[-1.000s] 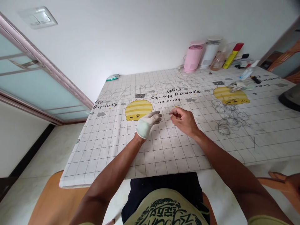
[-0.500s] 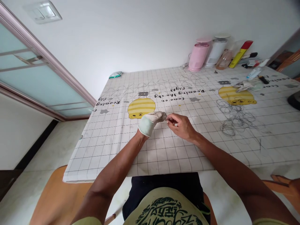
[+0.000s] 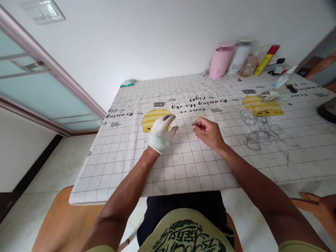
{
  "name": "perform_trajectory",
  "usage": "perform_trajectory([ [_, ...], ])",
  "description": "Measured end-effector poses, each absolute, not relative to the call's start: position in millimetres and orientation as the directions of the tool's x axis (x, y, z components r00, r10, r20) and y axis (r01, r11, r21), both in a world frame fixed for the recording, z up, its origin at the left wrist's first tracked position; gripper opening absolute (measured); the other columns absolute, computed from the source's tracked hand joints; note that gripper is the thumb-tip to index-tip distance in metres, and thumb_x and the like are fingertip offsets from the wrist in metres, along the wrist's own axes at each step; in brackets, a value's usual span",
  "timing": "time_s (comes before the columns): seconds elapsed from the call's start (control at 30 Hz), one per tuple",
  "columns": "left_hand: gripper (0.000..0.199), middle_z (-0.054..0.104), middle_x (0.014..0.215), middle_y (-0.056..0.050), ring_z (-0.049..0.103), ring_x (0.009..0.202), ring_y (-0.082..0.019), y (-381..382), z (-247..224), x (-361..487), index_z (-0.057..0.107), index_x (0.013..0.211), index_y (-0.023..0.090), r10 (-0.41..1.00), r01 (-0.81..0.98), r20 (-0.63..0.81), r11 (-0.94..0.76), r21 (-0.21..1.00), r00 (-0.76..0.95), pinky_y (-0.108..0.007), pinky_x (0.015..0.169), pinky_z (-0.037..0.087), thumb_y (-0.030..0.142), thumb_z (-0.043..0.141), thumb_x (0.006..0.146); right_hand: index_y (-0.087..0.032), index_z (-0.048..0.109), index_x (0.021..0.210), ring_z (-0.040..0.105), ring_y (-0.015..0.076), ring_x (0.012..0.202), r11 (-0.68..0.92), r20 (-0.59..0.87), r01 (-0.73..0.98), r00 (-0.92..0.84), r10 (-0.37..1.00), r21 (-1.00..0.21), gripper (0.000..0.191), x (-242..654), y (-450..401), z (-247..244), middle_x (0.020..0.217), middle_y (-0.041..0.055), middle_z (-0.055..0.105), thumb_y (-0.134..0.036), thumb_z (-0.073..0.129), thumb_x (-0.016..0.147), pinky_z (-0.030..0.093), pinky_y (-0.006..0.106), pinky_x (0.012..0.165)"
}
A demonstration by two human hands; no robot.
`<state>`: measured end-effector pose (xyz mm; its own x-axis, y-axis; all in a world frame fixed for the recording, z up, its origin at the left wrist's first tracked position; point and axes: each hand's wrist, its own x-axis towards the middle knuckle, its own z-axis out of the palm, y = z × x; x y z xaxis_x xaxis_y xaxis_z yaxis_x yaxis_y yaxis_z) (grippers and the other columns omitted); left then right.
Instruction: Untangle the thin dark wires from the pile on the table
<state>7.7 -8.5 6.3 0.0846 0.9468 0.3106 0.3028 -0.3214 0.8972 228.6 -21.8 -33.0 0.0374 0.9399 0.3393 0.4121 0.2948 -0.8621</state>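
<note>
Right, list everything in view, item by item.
Grid tablecloth: one, white with black lines, covering the table
Bear prints: two, yellow striped, on the cloth
Wire tangle: one, dark grey, on the cloth right of the hands
Pink container: one, pink, far edge
White container: one, white, beside the pink container
Tube: one, yellow and red, far edge
Crumpled cloth: one, off-white, far right
Sliding door: one, frosted pale blue, left
Chair: one, tan wood, below the table edge
Left hand: one, white glove, over the cloth
Right hand: one, bare, fingers pinched, over the cloth
</note>
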Motion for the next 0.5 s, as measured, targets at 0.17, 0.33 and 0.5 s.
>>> perform_trajectory([
  [0.17, 0.018, 0.068, 0.129, -0.01, 0.065, 0.101, -0.032, -17, 1, 23, 0.076, 0.108, 0.027, 0.885, 0.591, 0.299, -0.461, 0.662, 0.356, -0.041, 0.088, 0.041, 0.024, 0.065, 0.095, -0.024, 0.07, 0.093, 0.062, 0.0171, 0.062, 0.293, 0.337, 0.411, 0.035, 0.941, -0.863, 0.012, 227, -23, -30, 0.076, 0.0029, 0.069, -0.033, 0.064, 0.092, 0.052, 0.03, 0.055],
  [0.33, 0.012, 0.07, 0.111, -0.01, 0.065, 0.093, -0.031, -11, -13, 38, 0.075, 0.098, 0.026, 0.92, 0.723, 0.202, -0.389, 0.571, 0.336, -0.038, 0.08, 0.04, 0.029, 0.063, 0.097, -0.023, 0.07, 0.095, 0.064, 0.0176, 0.065, 0.302, 0.329, 0.398, -0.001, 0.944, -0.866, 0.014, 223, -26, -30, 0.079, 0.0035, 0.07, -0.036, 0.064, 0.093, 0.054, 0.031, 0.057],
  [0.5, 0.02, 0.066, 0.085, -0.008, 0.064, 0.091, -0.029, -8, -17, 34, 0.071, 0.077, 0.024, 0.917, 0.659, 0.221, -0.394, 0.641, 0.332, -0.037, 0.079, 0.038, 0.027, 0.064, 0.096, -0.023, 0.07, 0.093, 0.065, 0.0175, 0.065, 0.283, 0.311, 0.388, 0.011, 0.95, -0.877, 0.011, 222, -26, -32, 0.08, 0.0038, 0.072, -0.032, 0.064, 0.092, 0.054, 0.03, 0.058],
])
